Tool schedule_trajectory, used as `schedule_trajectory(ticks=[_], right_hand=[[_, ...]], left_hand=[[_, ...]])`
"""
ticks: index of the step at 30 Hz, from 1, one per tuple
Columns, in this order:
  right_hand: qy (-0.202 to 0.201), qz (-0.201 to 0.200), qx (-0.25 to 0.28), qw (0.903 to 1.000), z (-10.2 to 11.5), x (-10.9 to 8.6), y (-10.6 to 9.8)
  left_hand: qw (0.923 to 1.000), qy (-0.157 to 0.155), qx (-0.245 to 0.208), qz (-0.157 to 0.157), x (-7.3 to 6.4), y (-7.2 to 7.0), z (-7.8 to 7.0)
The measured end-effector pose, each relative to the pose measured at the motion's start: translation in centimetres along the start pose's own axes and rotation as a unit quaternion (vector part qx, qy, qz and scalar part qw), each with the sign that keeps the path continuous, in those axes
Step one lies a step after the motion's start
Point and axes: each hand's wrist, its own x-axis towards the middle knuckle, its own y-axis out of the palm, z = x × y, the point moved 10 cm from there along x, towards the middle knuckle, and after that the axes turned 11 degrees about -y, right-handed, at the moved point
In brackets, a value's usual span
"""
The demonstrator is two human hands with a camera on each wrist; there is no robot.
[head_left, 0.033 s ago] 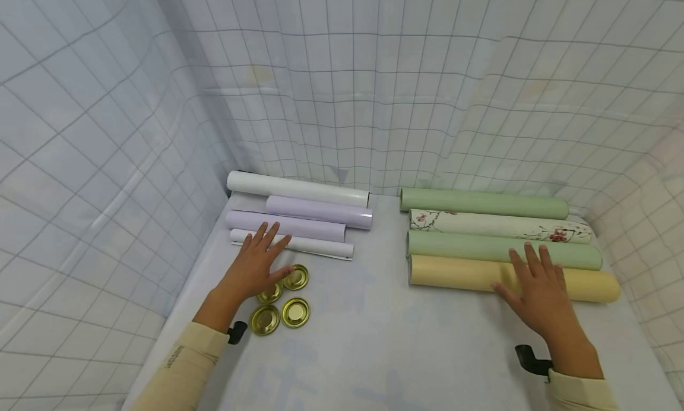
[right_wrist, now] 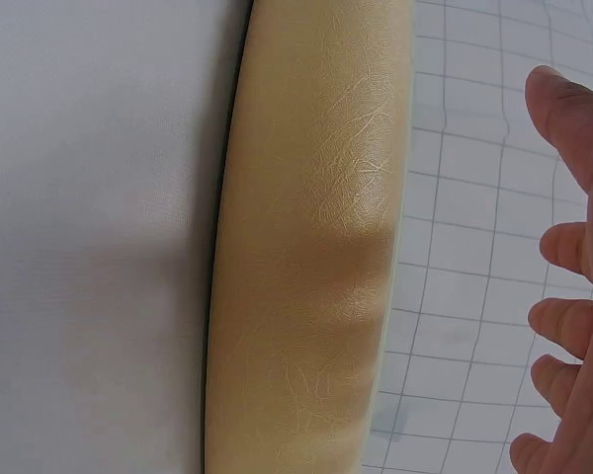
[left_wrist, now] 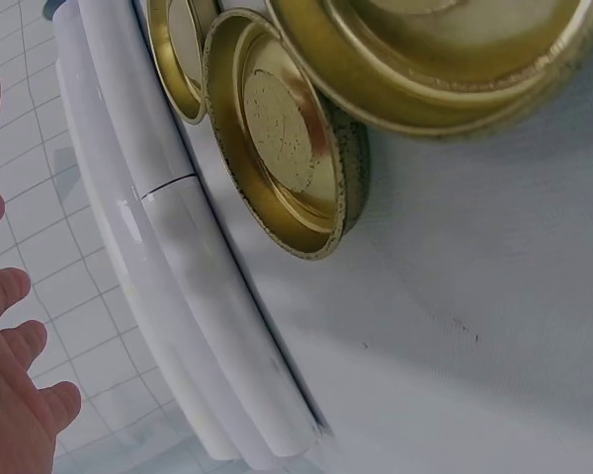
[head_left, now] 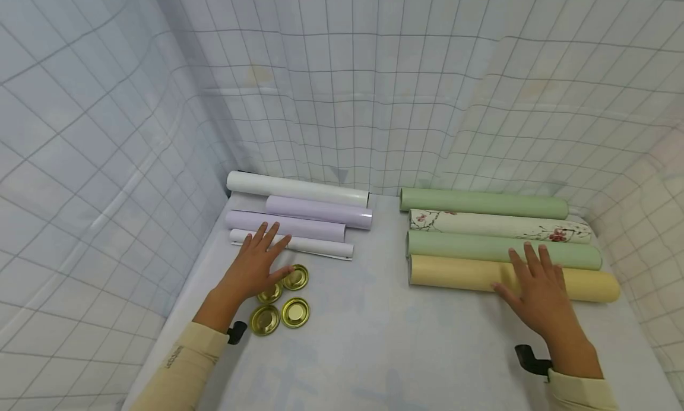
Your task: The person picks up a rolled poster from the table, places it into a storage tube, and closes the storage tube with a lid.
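Over a white table [head_left: 369,340], the left hand [head_left: 251,269] and the right hand [head_left: 542,298] spread, gripping nothing

At left, the left hand is above the thin white roll [head_left: 320,247] and the four gold dishes [head_left: 295,313]; behind lie two lilac rolls [head_left: 320,211] and a thicker white roll [head_left: 296,187]; at right, a flowered roll [head_left: 481,224] lies between two green rolls [head_left: 454,244]; the yellow roll [head_left: 454,272] lies nearest, the right hand over it.
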Motion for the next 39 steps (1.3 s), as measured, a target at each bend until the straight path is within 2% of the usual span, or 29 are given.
schedule_trajectory(ticks=[11,18,27,33,39], right_hand=[[-0.017,-0.018,0.011,0.9996,0.3,0.2,0.5],[-0.050,-0.046,0.022,0.9975,1.4,1.1,1.4],[-0.143,-0.114,0.023,0.9829,3.2,2.5,2.3],[-0.160,-0.136,0.035,0.9771,3.6,2.9,3.1],[-0.164,-0.165,0.063,0.9706,3.3,3.0,4.3]], left_hand=[[0.9999,0.010,0.009,-0.004,0.2,-0.1,0.2],[0.9993,0.037,-0.004,-0.009,0.6,0.8,0.4],[0.9952,0.085,-0.015,-0.045,1.7,1.3,0.6],[0.9921,0.110,-0.018,-0.056,2.1,1.1,0.0],[0.9933,0.109,-0.009,-0.038,2.6,1.7,-0.1]])
